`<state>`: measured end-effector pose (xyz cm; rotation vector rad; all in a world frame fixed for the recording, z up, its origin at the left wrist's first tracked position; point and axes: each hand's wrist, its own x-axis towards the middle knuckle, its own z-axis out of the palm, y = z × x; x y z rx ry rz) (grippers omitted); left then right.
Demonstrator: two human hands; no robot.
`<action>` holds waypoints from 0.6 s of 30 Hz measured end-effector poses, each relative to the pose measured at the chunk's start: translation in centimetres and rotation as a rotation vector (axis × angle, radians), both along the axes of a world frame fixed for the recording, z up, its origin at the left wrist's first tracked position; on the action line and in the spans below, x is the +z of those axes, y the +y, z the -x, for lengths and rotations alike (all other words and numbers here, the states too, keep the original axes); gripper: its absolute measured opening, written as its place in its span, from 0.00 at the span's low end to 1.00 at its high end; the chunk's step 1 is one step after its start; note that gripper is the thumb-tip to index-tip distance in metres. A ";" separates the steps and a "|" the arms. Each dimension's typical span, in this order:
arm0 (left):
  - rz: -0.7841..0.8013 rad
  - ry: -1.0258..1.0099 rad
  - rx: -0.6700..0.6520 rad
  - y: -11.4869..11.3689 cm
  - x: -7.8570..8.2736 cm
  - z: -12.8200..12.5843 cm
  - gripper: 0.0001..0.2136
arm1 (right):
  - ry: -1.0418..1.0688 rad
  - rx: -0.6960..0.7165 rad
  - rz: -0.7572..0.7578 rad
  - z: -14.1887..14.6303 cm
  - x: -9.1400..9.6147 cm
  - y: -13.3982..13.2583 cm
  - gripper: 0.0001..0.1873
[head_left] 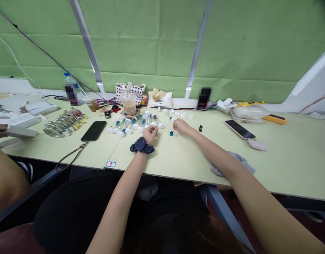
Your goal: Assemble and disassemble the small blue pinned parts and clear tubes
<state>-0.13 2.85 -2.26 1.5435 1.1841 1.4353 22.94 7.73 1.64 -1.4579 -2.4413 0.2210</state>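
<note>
Both hands down on the pale green table (194, 155), by the vials.
I see the left hand (151, 133), navy fabric scrunchie (142, 145) at its wrist, fingertips pinched together beside the row of clear white-capped vials (130, 124); what they pinch is too small to tell. The right hand (180, 126) rests curled near a small teal piece (171, 133); its grip I can't tell.

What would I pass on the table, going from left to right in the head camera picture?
Shiny clips → black phone → left hand → right hand → second phone → yellow gadget.
</note>
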 end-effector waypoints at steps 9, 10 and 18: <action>0.069 -0.069 -0.009 -0.4 0.7 0.2 0.19 | 0.068 -0.215 0.055 0.8 -0.6 0.4 0.05; 0.070 -0.079 -0.009 -0.3 0.7 0.3 0.19 | 0.071 -0.253 0.062 1.0 -0.7 0.6 0.05; 0.075 -0.189 0.017 0.0 0.5 0.2 0.15 | 0.066 -0.308 0.082 1.3 -2.1 1.7 0.03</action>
